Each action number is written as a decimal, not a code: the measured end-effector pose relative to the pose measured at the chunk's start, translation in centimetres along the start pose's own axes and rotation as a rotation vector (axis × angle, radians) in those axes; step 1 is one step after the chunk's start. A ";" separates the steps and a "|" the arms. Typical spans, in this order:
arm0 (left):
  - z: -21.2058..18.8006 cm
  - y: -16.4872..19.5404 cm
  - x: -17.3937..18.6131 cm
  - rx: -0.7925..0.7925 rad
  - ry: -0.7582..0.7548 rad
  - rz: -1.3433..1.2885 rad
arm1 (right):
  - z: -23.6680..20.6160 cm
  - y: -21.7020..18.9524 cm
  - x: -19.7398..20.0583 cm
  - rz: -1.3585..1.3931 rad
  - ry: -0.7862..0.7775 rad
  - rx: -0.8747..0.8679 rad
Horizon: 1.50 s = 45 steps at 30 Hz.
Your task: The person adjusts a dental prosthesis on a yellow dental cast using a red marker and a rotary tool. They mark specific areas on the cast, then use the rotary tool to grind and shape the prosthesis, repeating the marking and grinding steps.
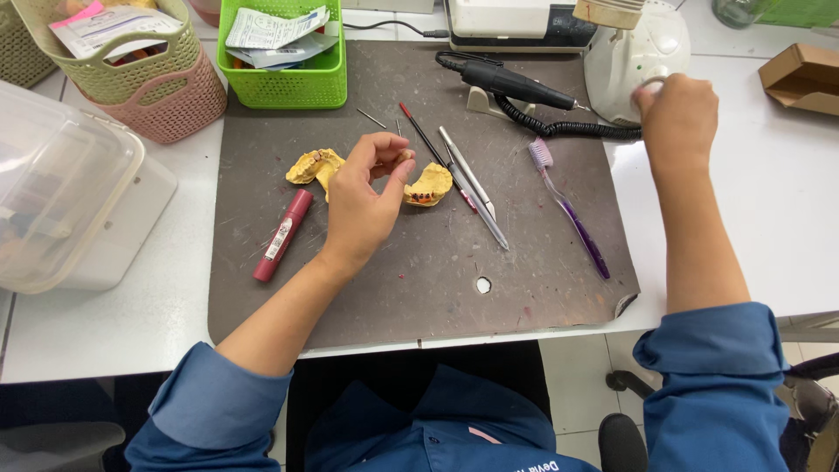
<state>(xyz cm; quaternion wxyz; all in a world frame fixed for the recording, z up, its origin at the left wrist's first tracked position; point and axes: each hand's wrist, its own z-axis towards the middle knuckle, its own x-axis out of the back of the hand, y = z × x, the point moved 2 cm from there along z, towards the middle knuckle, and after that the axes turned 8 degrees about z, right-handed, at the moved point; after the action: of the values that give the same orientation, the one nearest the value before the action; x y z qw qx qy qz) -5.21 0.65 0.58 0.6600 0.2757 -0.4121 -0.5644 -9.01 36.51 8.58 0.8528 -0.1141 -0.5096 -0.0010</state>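
While the dark grey work mat (419, 288) takes up the middle of the white bench (114, 315), everything small sits on it, presumably so grit and wax stay off the tabletop. Far right, a white rounded machine (625, 65) stands just off the mat, and the right hand (677, 114) is up against its near side, fingers curled in on something pale. I cannot tell exactly what it grips.

Far left, three baskets crowd the edge: a bright green one (284, 87) stuffed with papers, a pink one (170, 109) and an olive one (131, 61) nested together, parked out of the working zone. A clear plastic tub (61, 183) sits at the left.

Now the middle. The left hand (363, 205) hovers over the mat with thumb and fingertips pressed together, pinching a tiny pale piece (405, 156), lifted clear, perhaps for a closer look. Right beside it lies a yellow dental cast (430, 185), teeth side up, and a second yellow cast (315, 166) lies just left of the hand.

A black handpiece (511, 85) rests on its stand at the far edge, its coiled cord trailing right. A purple toothbrush (568, 205) lies to the right, slim metal instruments (472, 188) fan out within reach beside the casts, and a red marker (282, 236) lies near left.
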 end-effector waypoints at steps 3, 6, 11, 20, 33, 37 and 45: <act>0.2 0.0 0.3 0.024 0.003 0.056 | -1.0 0.0 -0.8 -0.349 0.126 0.296; 0.4 0.0 0.3 0.120 -0.023 0.019 | -1.8 1.5 0.1 -0.230 0.048 0.228; -0.3 0.9 -0.3 0.008 -0.160 0.142 | -4.6 -1.9 1.2 0.405 -0.087 0.336; 0.2 0.6 0.9 -0.090 -0.317 0.383 | -7.2 -6.2 0.6 0.534 -0.246 0.679; -0.1 0.0 0.1 -0.141 -0.314 0.482 | -6.7 -4.2 0.0 0.556 -0.292 0.672; -0.2 0.1 0.0 -0.104 -0.298 0.469 | -6.7 -4.5 -0.1 0.517 -0.328 0.650; -0.4 -0.2 -0.2 -0.087 -0.304 0.492 | -6.7 -4.4 0.0 0.551 -0.335 0.645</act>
<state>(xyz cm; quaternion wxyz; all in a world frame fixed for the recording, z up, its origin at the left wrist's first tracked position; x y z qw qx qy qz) -4.96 0.74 0.18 0.7189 0.0511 -0.5361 -0.4395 -3.75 30.90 6.42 0.7191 0.0275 -0.5654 0.4030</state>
